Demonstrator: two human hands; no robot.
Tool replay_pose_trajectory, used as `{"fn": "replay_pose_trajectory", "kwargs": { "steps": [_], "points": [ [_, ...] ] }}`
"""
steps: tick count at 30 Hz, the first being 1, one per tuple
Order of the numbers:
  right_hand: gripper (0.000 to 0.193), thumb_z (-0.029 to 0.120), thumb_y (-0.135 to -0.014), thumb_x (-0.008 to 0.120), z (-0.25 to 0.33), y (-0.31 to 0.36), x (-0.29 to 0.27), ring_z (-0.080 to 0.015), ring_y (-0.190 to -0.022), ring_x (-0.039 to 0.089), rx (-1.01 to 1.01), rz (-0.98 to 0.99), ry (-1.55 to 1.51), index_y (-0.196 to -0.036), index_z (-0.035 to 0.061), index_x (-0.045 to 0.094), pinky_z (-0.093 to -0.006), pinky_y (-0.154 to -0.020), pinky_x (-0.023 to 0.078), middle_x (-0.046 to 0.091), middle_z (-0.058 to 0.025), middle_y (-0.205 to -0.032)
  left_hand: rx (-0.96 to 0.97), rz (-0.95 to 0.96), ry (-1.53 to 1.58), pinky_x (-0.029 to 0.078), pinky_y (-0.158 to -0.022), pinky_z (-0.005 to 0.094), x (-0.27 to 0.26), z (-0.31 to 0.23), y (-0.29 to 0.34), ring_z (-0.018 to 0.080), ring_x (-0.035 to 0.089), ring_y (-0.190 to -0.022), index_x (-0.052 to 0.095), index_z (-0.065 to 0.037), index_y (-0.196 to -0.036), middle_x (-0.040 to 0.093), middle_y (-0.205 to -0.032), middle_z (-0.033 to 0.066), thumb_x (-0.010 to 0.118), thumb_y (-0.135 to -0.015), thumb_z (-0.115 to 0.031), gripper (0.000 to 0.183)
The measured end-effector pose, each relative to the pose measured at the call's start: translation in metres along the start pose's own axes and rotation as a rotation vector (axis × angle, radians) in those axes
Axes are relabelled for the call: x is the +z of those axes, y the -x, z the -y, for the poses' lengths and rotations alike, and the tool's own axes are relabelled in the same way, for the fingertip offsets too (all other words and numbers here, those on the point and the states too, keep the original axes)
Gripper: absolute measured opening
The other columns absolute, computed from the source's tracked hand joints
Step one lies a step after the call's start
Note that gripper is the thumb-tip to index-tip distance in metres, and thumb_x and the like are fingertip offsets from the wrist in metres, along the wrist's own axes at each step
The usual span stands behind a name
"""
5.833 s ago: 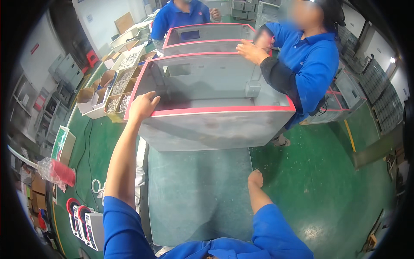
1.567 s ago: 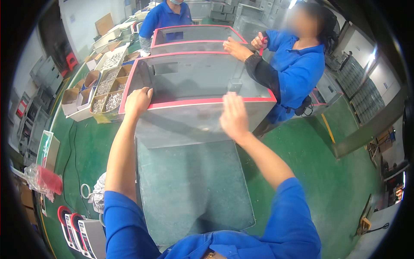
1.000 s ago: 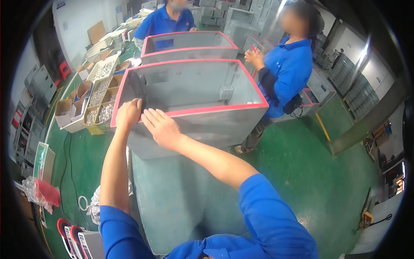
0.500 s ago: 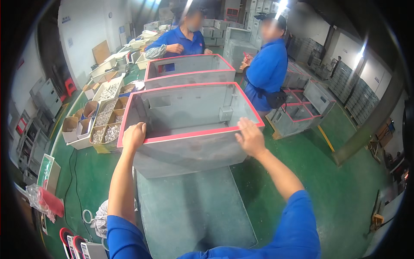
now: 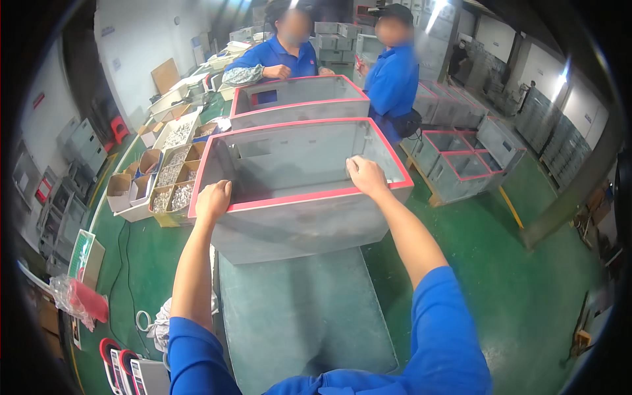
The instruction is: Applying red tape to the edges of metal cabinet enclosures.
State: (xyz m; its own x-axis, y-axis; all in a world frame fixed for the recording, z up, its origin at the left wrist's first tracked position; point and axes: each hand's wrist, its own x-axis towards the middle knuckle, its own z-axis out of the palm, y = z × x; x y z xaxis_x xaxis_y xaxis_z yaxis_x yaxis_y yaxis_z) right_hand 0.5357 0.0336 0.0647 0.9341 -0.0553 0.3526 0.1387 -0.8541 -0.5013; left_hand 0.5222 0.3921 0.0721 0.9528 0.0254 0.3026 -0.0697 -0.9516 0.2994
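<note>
A grey rectangular box (image 5: 303,224), open at the top with a red strip along its rim, rests on a grey-green work surface (image 5: 306,309) in front of me. My left hand (image 5: 214,199) is closed over the near rim by the left corner. Beyond the near rim, over the opening towards the right, my right hand (image 5: 366,174) is curled into a closed shape. Its fingertips are hidden, so whatever it may hold does not show. Directly behind stands a second grey box (image 5: 299,115) with a similar red rim.
Two people in blue shirts stand beyond the boxes, a left one (image 5: 286,59) and a right one (image 5: 392,76). Cartons of small parts (image 5: 172,174) line the left. Red-edged grey boxes (image 5: 461,161) sit on a pallet at right. Cables (image 5: 120,263) cross the floor.
My right hand has come off the right corner, moved left and curled from flat to closed. My left hand stays on the rim. The right-hand person has turned and appears further left.
</note>
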Motion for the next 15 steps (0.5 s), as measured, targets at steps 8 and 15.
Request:
{"fn": "replay_pose_trajectory", "kwargs": {
  "steps": [8,15],
  "points": [
    [0.030,0.032,-0.080,0.045,0.001,0.001,-0.005,-0.0377,-0.081,0.057,0.054,0.021,0.130,-0.083,0.0072,0.061,-0.0464,-0.072,0.045,0.061,-0.0189,-0.084,0.017,-0.016,-0.023,0.045,-0.074,0.0456,-0.002,-0.004,-0.005,0.0365,0.058,-0.079,0.063,-0.009,-0.084,0.061,-0.080,0.0193,0.044,-0.083,-0.033,0.031],
    [0.025,0.026,-0.076,0.046,-0.012,-0.007,0.012,-0.0381,-0.078,0.057,0.055,-0.050,0.137,-0.078,0.0064,0.062,-0.0445,-0.070,0.046,0.061,-0.0191,-0.080,0.022,0.006,-0.026,0.045,-0.075,0.0443,0.003,0.004,-0.009,0.0355,0.058,-0.082,0.064,-0.010,-0.088,0.062,-0.085,0.0177,0.045,-0.082,-0.034,0.031]
  ]
}}
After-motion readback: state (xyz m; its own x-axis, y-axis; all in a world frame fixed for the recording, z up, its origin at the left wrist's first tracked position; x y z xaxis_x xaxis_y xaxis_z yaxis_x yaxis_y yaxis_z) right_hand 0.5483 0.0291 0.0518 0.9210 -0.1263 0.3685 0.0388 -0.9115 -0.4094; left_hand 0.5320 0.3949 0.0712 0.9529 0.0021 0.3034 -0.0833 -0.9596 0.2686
